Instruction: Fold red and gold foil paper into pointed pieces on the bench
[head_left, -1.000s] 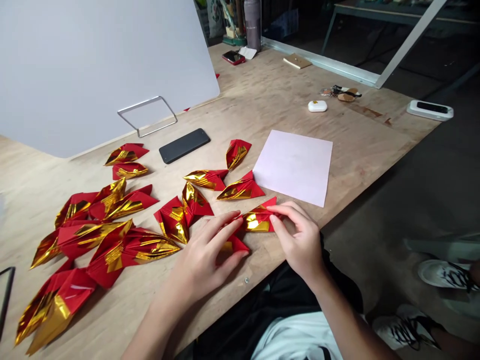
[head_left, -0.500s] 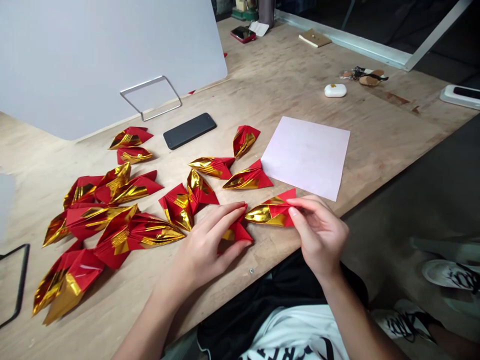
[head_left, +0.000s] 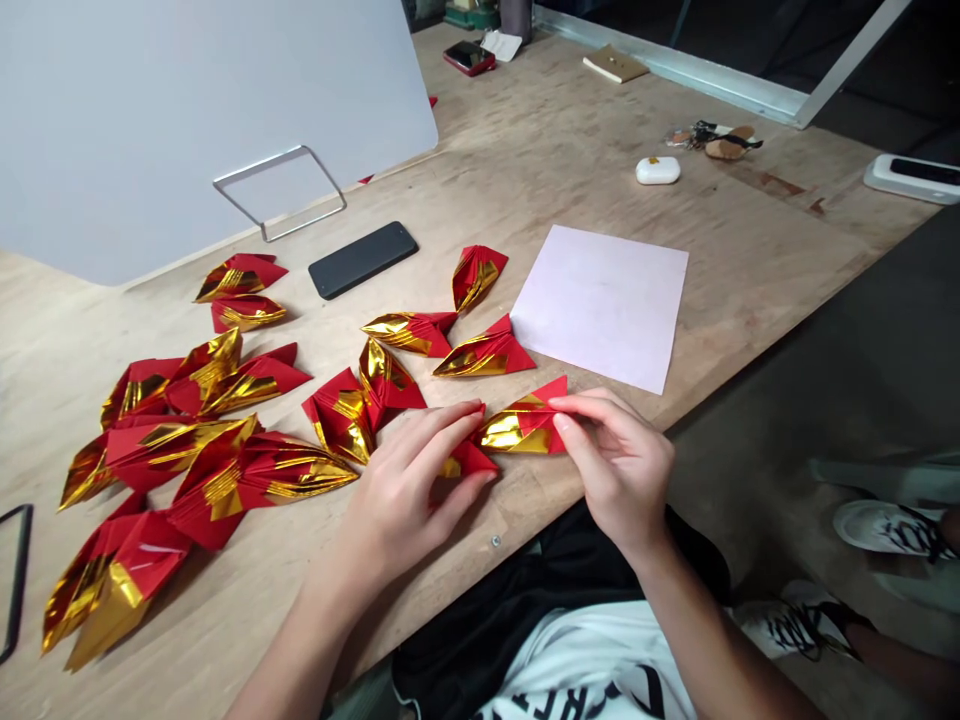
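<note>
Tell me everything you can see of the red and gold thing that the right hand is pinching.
The folded piece looks like paper, red with shiny gold areas. Its gold end narrows toward the left hand; its red end has pointed corners. The right hand pinches that red end between thumb and fingers. It lies on or just above the wooden table, on the near side of the white sheet. Whether the left hand touches it is unclear.
</note>
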